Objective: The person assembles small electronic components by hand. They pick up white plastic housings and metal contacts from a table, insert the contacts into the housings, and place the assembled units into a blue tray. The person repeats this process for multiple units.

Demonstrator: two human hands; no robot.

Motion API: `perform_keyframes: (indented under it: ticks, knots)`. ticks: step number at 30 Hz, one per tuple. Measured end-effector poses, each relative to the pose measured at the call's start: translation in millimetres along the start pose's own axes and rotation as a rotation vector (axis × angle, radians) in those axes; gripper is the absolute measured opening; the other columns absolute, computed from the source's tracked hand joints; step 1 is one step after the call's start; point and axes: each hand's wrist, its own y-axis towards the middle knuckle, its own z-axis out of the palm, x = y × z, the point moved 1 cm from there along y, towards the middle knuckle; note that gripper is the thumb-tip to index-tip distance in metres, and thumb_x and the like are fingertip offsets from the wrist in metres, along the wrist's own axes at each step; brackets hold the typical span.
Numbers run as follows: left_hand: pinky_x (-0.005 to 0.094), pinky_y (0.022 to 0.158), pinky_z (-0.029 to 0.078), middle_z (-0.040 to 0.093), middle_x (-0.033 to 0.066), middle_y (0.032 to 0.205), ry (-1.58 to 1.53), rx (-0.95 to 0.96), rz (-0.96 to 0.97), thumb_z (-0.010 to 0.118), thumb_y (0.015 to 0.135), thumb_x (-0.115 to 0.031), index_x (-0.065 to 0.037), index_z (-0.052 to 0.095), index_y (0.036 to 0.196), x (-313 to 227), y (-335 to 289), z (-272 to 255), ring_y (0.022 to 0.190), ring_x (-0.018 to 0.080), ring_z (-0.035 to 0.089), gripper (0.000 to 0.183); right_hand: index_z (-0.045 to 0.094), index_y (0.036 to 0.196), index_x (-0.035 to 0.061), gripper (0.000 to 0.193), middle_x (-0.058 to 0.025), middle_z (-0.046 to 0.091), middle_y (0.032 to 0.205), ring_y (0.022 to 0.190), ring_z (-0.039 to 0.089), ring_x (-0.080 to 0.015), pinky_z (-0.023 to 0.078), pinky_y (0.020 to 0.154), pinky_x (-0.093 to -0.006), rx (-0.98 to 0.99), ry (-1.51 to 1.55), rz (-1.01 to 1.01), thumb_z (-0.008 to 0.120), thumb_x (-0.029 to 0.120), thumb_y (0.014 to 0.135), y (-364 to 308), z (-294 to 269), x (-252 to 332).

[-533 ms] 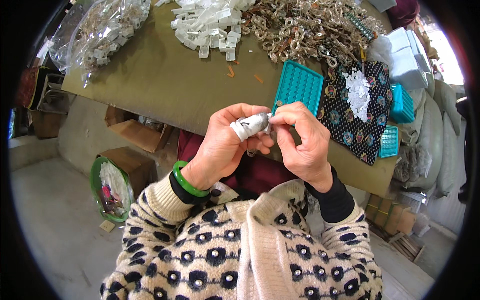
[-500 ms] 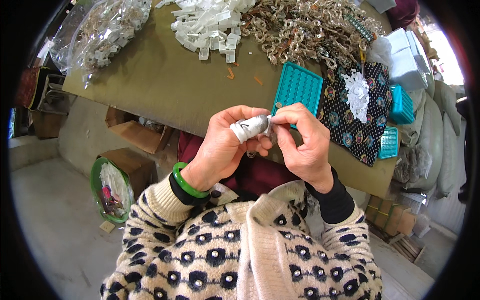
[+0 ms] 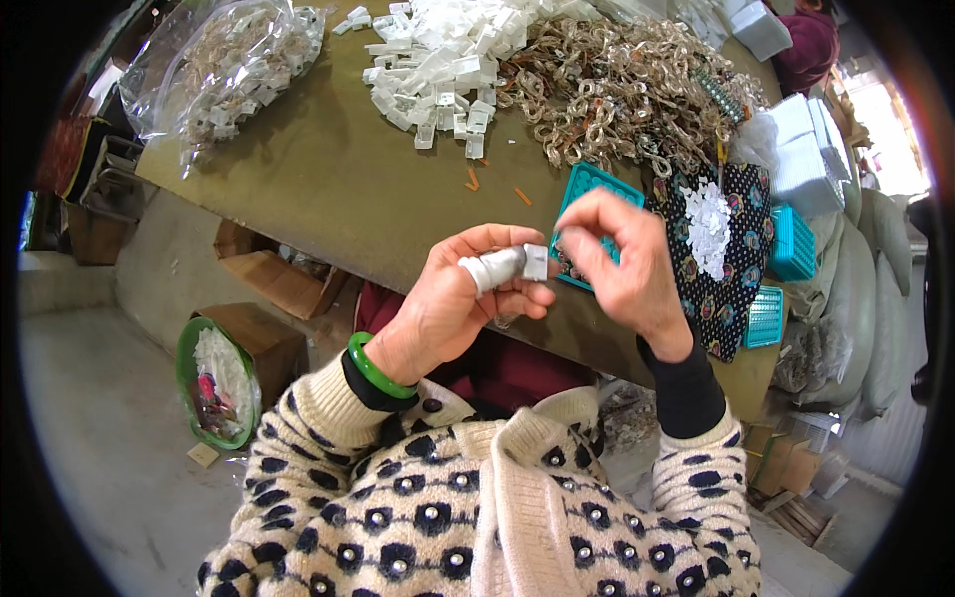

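My left grip (image 3: 448, 289) pinches a white square piece (image 3: 535, 262), frame centre | my right grip (image 3: 632, 264), earlier close against the left, now sits apart, rightward, over the teal tray (image 3: 589, 183); I can't tell whether it holds anything | white pile (image 3: 443, 85) on the tabletop (image 3: 328, 189) appears lower.

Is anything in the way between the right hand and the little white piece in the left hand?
Nothing I can see. The left hand holds the little white piece at its fingertips, and the right hand is just to its right, with a small gap between. The teal tray lies beneath the right hand, not between.
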Motion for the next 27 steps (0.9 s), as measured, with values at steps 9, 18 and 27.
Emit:
perform_keyframes:
  ticks: [9,18,27]
  knots:
    - [0.0286,0.059,0.058,0.070,0.0169,0.100,0.092,-0.040,0.055,0.062,0.094,-0.009,-0.005,0.061,0.114,-2.9,10.7,-14.8,0.071,0.0174,0.069,0.020,0.060,0.078,0.0035,0.019,-0.0104,0.056,0.079,0.072,0.061,-0.0260,0.051,0.063,-0.0375,-0.177,-1.057,-0.295,0.071,0.019,0.081,68.1,23.7,-47.3]
    - [0.0316,0.061,0.059,0.069,0.0153,0.094,0.041,0.011,0.025,0.063,0.093,-0.008,-0.003,0.062,0.110,-3.2,13.0,-21.5,0.072,0.0214,0.070,0.018,0.061,0.072,0.0000,0.025,-0.0022,0.056,0.061,0.052,0.052,-0.0111,0.040,0.049,-0.0305,-0.343,-0.143,0.153,0.069,0.018,0.088,101.6,-40.1,-33.2]
    - [0.0350,0.065,0.061,0.067,0.0121,0.090,-0.028,0.092,0.051,0.064,0.090,-0.006,-0.002,0.060,0.099,-1.9,13.5,-26.1,0.078,0.0263,0.071,0.011,0.065,0.079,0.0029,0.015,-0.0093,0.068,0.076,0.057,0.061,-0.0154,0.048,0.052,-0.0272,-0.389,-0.126,0.136,0.067,0.014,0.090,103.0,-45.4,-33.3]
